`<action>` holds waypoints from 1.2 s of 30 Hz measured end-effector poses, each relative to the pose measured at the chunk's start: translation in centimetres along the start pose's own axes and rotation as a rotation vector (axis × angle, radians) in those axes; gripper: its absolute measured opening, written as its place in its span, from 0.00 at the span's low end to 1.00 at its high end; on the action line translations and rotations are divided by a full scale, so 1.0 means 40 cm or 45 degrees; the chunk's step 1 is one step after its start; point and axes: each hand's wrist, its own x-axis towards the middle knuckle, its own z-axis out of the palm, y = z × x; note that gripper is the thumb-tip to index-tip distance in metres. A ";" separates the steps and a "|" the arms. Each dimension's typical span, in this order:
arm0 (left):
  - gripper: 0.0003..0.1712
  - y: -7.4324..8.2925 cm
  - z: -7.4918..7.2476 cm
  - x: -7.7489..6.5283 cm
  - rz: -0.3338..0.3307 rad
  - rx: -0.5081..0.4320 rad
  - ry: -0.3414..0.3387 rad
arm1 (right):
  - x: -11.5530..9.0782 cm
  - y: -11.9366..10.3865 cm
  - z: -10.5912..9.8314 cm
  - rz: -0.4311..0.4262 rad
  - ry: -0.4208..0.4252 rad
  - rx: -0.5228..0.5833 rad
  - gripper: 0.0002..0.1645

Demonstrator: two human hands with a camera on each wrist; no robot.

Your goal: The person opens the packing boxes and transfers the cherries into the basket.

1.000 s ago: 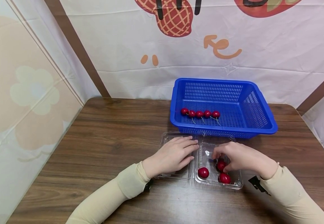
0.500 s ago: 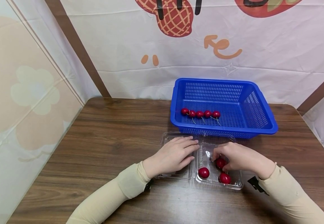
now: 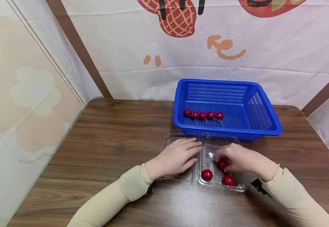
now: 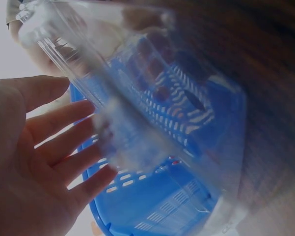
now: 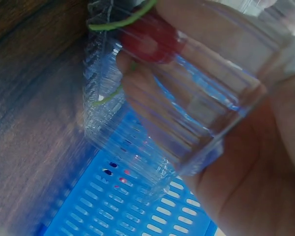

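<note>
A clear plastic clamshell box lies opened flat, its lid [image 3: 181, 179] on the left and its base [image 3: 212, 184] on the right. My left hand [image 3: 177, 157] rests over the lid with fingers straight; the left wrist view shows the same left hand [image 4: 54, 147] beside the clear plastic. Inside the base, my right hand [image 3: 242, 159] pinches a red cherry [image 3: 222, 163] between thumb and fingers. Two other cherries sit near the base's front edge: one cherry [image 3: 206, 174] at left, one cherry [image 3: 228, 180] at right. Green stems [image 5: 120, 23] show through the plastic wall in the right wrist view.
Behind the box stands a blue slotted basket [image 3: 262, 126] with several stemmed cherries [image 3: 202, 115] in a row on its floor. All of this is on a brown wooden table [image 3: 119, 132], with a printed cloth [image 3: 119, 37] hanging behind.
The cherry in my right fingers has shifted slightly away and to the left inside the base. My left hand has stayed in place.
</note>
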 end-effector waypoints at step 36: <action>0.22 0.003 0.000 -0.001 -0.007 0.035 -0.019 | -0.031 -0.049 -0.162 0.026 0.192 -0.090 0.14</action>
